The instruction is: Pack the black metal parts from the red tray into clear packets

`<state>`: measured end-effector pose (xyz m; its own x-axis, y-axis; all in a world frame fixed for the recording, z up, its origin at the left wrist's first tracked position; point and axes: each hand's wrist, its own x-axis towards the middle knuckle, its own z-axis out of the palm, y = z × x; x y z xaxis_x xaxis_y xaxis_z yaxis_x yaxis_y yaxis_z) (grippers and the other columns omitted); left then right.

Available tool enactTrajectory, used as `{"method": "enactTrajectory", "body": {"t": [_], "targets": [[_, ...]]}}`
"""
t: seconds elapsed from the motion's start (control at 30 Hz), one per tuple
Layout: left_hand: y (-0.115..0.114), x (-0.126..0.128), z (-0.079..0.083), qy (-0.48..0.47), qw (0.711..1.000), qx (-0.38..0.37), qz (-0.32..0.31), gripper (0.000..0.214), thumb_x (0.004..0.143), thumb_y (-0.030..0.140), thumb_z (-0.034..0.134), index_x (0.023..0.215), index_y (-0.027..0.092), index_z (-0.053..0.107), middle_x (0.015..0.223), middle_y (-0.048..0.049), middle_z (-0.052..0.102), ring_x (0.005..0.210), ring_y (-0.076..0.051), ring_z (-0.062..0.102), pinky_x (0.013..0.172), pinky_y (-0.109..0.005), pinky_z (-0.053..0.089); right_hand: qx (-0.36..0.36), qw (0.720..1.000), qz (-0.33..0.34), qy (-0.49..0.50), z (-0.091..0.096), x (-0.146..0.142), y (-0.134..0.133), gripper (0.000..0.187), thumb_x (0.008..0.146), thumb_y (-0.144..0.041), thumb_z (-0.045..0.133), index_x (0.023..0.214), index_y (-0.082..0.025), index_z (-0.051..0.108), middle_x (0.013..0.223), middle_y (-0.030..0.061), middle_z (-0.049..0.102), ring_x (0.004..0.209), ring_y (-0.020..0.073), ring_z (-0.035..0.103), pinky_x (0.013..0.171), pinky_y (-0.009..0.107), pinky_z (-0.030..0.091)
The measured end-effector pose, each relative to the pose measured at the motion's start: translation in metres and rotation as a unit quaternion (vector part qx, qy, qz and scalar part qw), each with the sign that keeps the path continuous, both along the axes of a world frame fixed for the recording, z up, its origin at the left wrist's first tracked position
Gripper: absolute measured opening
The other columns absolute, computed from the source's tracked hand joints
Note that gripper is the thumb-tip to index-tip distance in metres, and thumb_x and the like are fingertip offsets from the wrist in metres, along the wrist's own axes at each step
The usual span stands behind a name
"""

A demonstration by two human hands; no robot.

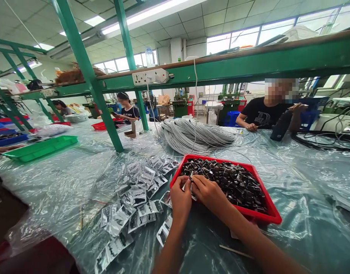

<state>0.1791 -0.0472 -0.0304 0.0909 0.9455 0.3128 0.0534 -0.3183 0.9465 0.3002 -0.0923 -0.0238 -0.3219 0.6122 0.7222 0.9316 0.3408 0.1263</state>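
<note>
My left hand point(181, 195) and my right hand point(206, 191) meet over the near left corner of a red tray point(273, 216). Fingers of both are pinched together around something small and light-coloured, mostly covered by the fingertips; its kind cannot be made out. Many small black parts with shiny metal bits point(232, 180) fill the tray. To the left of my hands, shiny silver flat pieces with dark cut-outs point(146, 190) lie scattered in a loose heap, a few reaching close to my left wrist.
Clear plastic sheeting point(86, 179) covers the table. Behind the tray lies a large coil of grey cable point(192, 135). A green tray point(43, 148) sits at left, near a green post point(102, 110). A thin stick point(236, 251) lies near my right forearm. Other people sit across the table.
</note>
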Motion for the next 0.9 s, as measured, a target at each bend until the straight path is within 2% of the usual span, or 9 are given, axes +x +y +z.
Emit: {"method": "enactTrajectory", "body": {"t": [0.13, 0.33, 0.43, 0.5, 0.57, 0.67, 0.77, 0.83, 0.9], "targets": [[-0.004, 0.000, 0.002, 0.008, 1.000, 0.011, 0.019, 0.014, 0.083, 0.028, 0.057, 0.087, 0.020, 0.068, 0.089, -0.0075, 0.073, 0.084, -0.024, 0.067, 0.079, -0.039, 0.050, -0.025, 1.000, -0.014, 0.009, 0.000, 0.000, -0.002, 0.034, 0.095, -0.007, 0.043, 0.125, -0.011, 0.058, 0.116, 0.0180, 0.066, 0.097, 0.0217, 0.070, 0.068, 0.027, 0.062], [-0.005, -0.002, 0.005, 0.052, 0.998, 0.021, 0.035, 0.016, 0.085, 0.033, 0.055, 0.087, 0.021, 0.066, 0.088, -0.0058, 0.072, 0.082, -0.023, 0.067, 0.079, -0.037, 0.049, 0.007, 1.000, -0.017, 0.022, 0.008, -0.004, -0.007, 0.025, 0.098, -0.011, 0.043, 0.108, -0.015, 0.065, 0.108, 0.0141, 0.072, 0.097, 0.0223, 0.070, 0.076, 0.031, 0.061], [0.002, -0.005, 0.004, 0.067, 0.996, 0.024, 0.062, 0.018, 0.086, 0.036, 0.053, 0.089, 0.020, 0.063, 0.087, -0.0067, 0.071, 0.082, -0.024, 0.066, 0.078, -0.038, 0.049, 0.031, 0.993, 0.009, 0.114, 0.014, -0.005, -0.008, 0.020, 0.098, -0.015, 0.047, 0.103, -0.018, 0.066, 0.101, 0.0094, 0.074, 0.093, 0.0202, 0.071, 0.080, 0.031, 0.059], [0.007, -0.009, 0.003, 0.082, 0.993, 0.023, 0.087, 0.019, 0.086, 0.037, 0.052, 0.088, 0.020, 0.062, 0.086, -0.0077, 0.070, 0.080, -0.025, 0.065, 0.078, -0.038, 0.048, 0.041, 0.974, 0.017, 0.223, 0.015, -0.001, -0.005, 0.017, 0.097, -0.019, 0.050, 0.100, -0.020, 0.067, 0.092, 0.0056, 0.075, 0.084, 0.0180, 0.072, 0.076, 0.029, 0.059], [0.011, -0.012, 0.004, 0.096, 0.989, 0.030, 0.108, 0.020, 0.086, 0.037, 0.051, 0.087, 0.020, 0.061, 0.085, -0.0083, 0.070, 0.079, -0.025, 0.065, 0.077, -0.039, 0.048, 0.040, 0.950, -0.011, 0.309, 0.014, 0.006, 0.000, 0.015, 0.095, -0.022, 0.053, 0.100, -0.021, 0.068, 0.092, 0.0047, 0.075, 0.081, 0.0190, 0.072, 0.076, 0.033, 0.059], [0.012, -0.014, 0.006, 0.089, 0.988, 0.036, 0.118, 0.021, 0.086, 0.038, 0.051, 0.087, 0.020, 0.062, 0.086, -0.0081, 0.069, 0.080, -0.025, 0.064, 0.078, -0.038, 0.048, 0.029, 0.947, -0.048, 0.316, 0.011, 0.012, 0.006, 0.022, 0.093, -0.027, 0.053, 0.108, -0.021, 0.068, 0.111, 0.0105, 0.070, 0.107, 0.0269, 0.065, 0.093, 0.046, 0.053], [0.009, -0.012, 0.007, 0.035, 0.997, 0.015, 0.063, 0.024, 0.086, 0.041, 0.053, 0.091, 0.019, 0.063, 0.089, -0.0071, 0.069, 0.083, -0.023, 0.064, 0.080, -0.037, 0.049, -0.009, 0.959, -0.029, 0.282, 0.008, 0.006, 0.005, 0.029, 0.090, -0.031, 0.059, 0.117, -0.022, 0.065, 0.124, 0.0130, 0.063, 0.117, 0.0287, 0.058, 0.099, 0.050, 0.049], [0.007, -0.010, 0.007, -0.033, 0.999, -0.014, -0.009, 0.028, 0.086, 0.043, 0.056, 0.098, 0.019, 0.064, 0.095, -0.0066, 0.069, 0.087, -0.021, 0.065, 0.080, -0.034, 0.050, -0.046, 0.963, -0.014, 0.264, 0.008, -0.001, 0.003, 0.035, 0.088, -0.033, 0.063, 0.122, -0.024, 0.063, 0.127, 0.0125, 0.061, 0.117, 0.0282, 0.058, 0.099, 0.050, 0.050], [0.007, -0.009, 0.007, -0.109, 0.988, -0.060, -0.087, 0.034, 0.084, 0.044, 0.060, 0.108, 0.020, 0.064, 0.100, -0.0065, 0.068, 0.087, -0.019, 0.065, 0.078, -0.032, 0.052, -0.062, 0.966, -0.018, 0.250, 0.009, -0.003, 0.001, 0.039, 0.089, -0.032, 0.063, 0.127, -0.024, 0.061, 0.131, 0.0128, 0.059, 0.120, 0.0288, 0.056, 0.100, 0.050, 0.049]]}}
